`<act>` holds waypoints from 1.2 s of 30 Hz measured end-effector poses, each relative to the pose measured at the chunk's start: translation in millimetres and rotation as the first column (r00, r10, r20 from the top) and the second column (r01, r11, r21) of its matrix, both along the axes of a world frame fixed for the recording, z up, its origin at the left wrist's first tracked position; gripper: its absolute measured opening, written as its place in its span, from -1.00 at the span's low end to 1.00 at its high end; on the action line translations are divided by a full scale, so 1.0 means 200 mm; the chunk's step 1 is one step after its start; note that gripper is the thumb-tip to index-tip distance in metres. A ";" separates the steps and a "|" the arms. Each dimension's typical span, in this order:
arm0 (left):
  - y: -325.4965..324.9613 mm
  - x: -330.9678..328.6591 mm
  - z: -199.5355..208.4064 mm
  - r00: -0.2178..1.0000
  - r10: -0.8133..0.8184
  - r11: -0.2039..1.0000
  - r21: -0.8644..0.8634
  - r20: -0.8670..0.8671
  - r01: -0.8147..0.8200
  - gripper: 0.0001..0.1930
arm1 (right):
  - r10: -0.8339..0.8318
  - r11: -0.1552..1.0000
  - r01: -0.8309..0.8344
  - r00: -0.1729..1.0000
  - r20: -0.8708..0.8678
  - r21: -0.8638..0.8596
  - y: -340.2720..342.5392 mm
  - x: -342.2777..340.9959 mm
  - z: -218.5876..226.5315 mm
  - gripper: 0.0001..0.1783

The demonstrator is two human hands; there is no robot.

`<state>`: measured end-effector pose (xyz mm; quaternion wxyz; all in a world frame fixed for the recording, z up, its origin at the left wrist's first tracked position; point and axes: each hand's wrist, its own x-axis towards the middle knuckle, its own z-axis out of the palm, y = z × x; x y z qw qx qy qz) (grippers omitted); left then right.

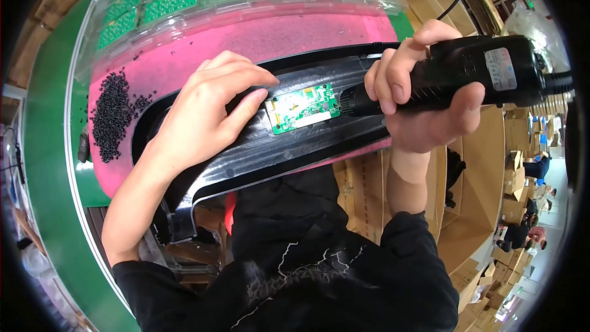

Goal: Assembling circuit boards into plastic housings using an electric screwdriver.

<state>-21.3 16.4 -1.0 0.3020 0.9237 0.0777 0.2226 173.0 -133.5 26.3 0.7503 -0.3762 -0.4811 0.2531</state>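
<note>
Gripping the driver (pixel 473 64), the right hand (pixel 424 128) closes firmly while the left hand (pixel 209 104) hangs loosely open beside the board (pixel 305 112), lying inside the black shell (pixel 258 147), probably light, stiff, fragile, and best held by its edges!

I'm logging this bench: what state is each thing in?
Black housing: hollow side up
Circuit board: lying inside, uncovered
Handheld tool: sideways, tip by board's right end
Right grip: closed around the tool
Left grip: open, by board's left end
Small black pieces: loosely heaped
Green boards: in rows
Cardboard box: open
</note>
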 end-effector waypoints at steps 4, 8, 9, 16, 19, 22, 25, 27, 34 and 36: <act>0.00 0.00 0.00 1.000 -0.008 1.000 0.017 -0.016 0.008 -0.81 | -0.009 1.000 0.009 1.000 0.006 0.019 0.01 0.03 -0.04 -0.20; 0.00 0.01 0.01 0.999 -0.022 1.000 -0.005 -0.024 0.021 -0.82 | -0.042 0.998 0.043 0.999 0.029 -0.043 0.02 0.04 -0.04 -0.24; 0.00 0.01 0.01 1.000 -0.027 1.000 -0.001 -0.014 0.027 -0.81 | -0.036 0.997 0.038 0.999 0.040 -0.061 0.02 0.04 -0.04 -0.25; 0.01 0.00 0.02 1.000 -0.022 0.999 -0.042 -0.020 0.021 -0.79 | -0.062 0.989 0.086 0.979 0.192 -0.123 0.04 0.01 -0.04 -0.25; 0.02 -0.02 0.07 1.000 -0.008 0.998 -0.056 0.026 0.010 -0.76 | -0.062 0.988 0.089 0.977 0.203 -0.125 0.07 0.01 -0.04 -0.26; 0.03 -0.06 0.17 0.967 0.086 0.996 -0.014 0.241 -0.085 -0.78 | -0.066 0.987 0.092 0.980 0.187 -0.134 0.06 -0.02 -0.02 -0.28; -0.03 -0.19 0.34 0.949 0.247 0.965 -0.140 0.195 -0.222 -0.77 | -0.031 0.990 0.052 0.987 0.159 -0.128 0.05 0.01 -0.04 -0.30; -0.06 -0.31 0.37 0.895 0.413 0.899 -0.233 0.171 -0.370 -0.83 | -0.014 0.985 0.020 0.999 0.036 -0.173 0.03 0.04 -0.01 -0.31; -0.13 -0.78 0.10 0.554 0.410 0.812 0.013 -0.725 -0.584 -0.49 | -0.111 0.979 -0.039 0.723 -0.682 -0.201 0.14 0.24 0.01 -0.71; -0.26 -0.83 -0.01 0.652 0.513 0.757 -0.063 -0.559 -0.650 -0.46 | -0.191 0.974 0.021 0.612 -0.767 -0.226 0.15 0.24 0.02 -0.74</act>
